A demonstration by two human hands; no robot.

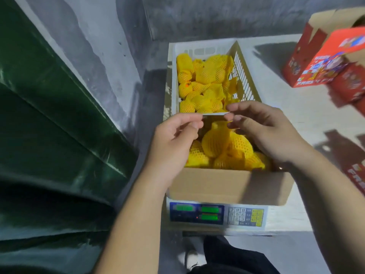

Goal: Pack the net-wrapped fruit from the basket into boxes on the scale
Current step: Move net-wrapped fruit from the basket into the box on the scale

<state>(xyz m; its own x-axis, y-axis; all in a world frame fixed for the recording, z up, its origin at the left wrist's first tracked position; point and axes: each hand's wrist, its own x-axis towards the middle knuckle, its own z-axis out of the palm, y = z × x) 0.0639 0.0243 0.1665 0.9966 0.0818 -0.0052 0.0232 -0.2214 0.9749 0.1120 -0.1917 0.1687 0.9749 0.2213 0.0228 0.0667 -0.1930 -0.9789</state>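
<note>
A brown cardboard box (229, 184) sits on top of a scale (217, 215), whose green displays and keypad face the person. The box holds a heap of fruit in yellow foam nets (227, 147). Just beyond the box, touching its far edge, stands a white plastic basket (245, 72) with more net-wrapped fruit (205, 84) inside.

Over the far edge of the box, the left hand (175, 135) and the right hand (262, 127) each pinch one end of a thin white strip (214, 114) between thumb and fingertips, holding it level between them; what the strip is cannot be told.

To the right of the box, well apart, lie red printed cartons (324, 62). A dark green tarp (49, 125) lies to the left of the box.
</note>
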